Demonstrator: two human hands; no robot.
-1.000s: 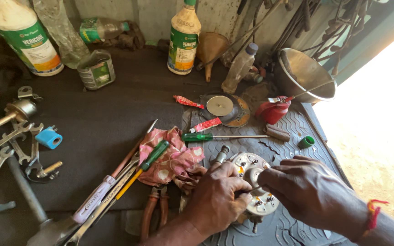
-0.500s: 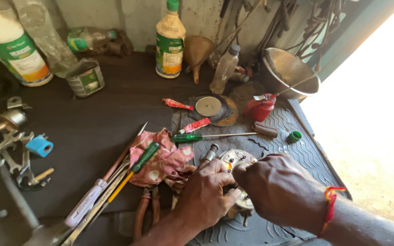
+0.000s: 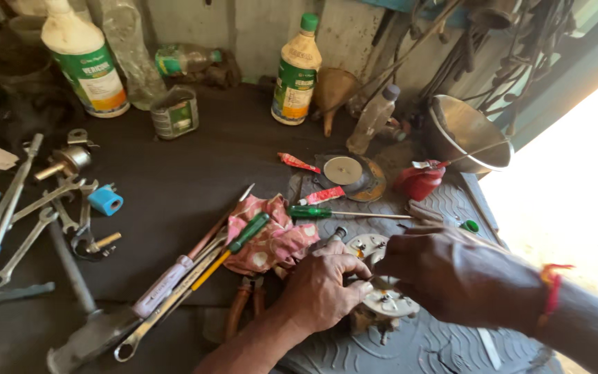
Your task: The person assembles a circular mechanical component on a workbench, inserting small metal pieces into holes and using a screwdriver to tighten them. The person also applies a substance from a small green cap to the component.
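Both hands on a small round metal part [image 3: 385,299] sitting on the grey ribbed mat [image 3: 444,346] near the front right corner of the bench [image 3: 195,173]. Left hand [image 3: 323,287] closed around the part's left side, fingers curled over the rim, holding it down. Right hand [image 3: 451,277] comes in from the right with fingertips pinched at the part's top edge; looks like it grips something thin there, but what it is can't be made out.

Progress, as a judgement: mid-job. Part looks partly stripped or partly assembled, with small studs or screws showing on its face. A second round plate [image 3: 370,246] lies just behind it, touching or nearly so, so it reads as already off or not yet fitted; can't tell which. Green-handled screwdriver [image 3: 344,213] lies unused on the mat's back edge, apart from both hands.

Hidden or unclear: hands cover most of the part, so its underside and body are barely seen. Right forearm runs out of frame at the right edge. Mat's front edge is cut off. Bright glare at right washes out everything past the bench's right edge. Pink rag [image 3: 275,239] just left of the left hand lies over plier handles [image 3: 243,308]; their jaws are hidden. Spanners [image 3: 29,215] lie near the left edge, well apart from the work.
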